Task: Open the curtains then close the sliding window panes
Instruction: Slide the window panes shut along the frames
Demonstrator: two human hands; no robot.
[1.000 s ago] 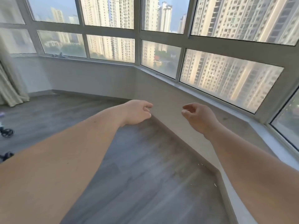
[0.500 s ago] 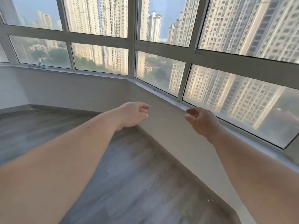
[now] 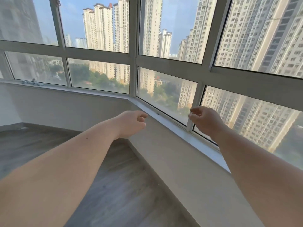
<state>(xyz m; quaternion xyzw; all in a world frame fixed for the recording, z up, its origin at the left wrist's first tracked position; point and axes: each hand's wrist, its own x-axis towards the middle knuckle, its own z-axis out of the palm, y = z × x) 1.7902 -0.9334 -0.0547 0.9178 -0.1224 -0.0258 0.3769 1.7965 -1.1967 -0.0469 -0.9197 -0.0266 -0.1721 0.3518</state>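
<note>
A bay window with a grey-white frame [image 3: 172, 61] fills the upper view, with fixed lower panes and taller upper panes [image 3: 170, 27]. My left hand [image 3: 131, 123] hovers in front of the low wall below the window corner, fingers loosely curled and holding nothing. My right hand [image 3: 206, 120] is raised in front of a lower vertical mullion [image 3: 195, 102], fingers loosely bent and apart, holding nothing. Whether the fingertips touch the mullion I cannot tell. No curtain is in view.
A white sill [image 3: 180, 130] runs along the window above a low white wall [image 3: 68, 108]. Small objects [image 3: 31, 82] rest on the far left sill. Grey wood flooring [image 3: 123, 185] lies below. Tower blocks stand outside.
The view has swung up and to the right, nearer the window. Both hands rose toward the sill; my right hand now sits in front of the lower mullion. The curtain has left the view.
</note>
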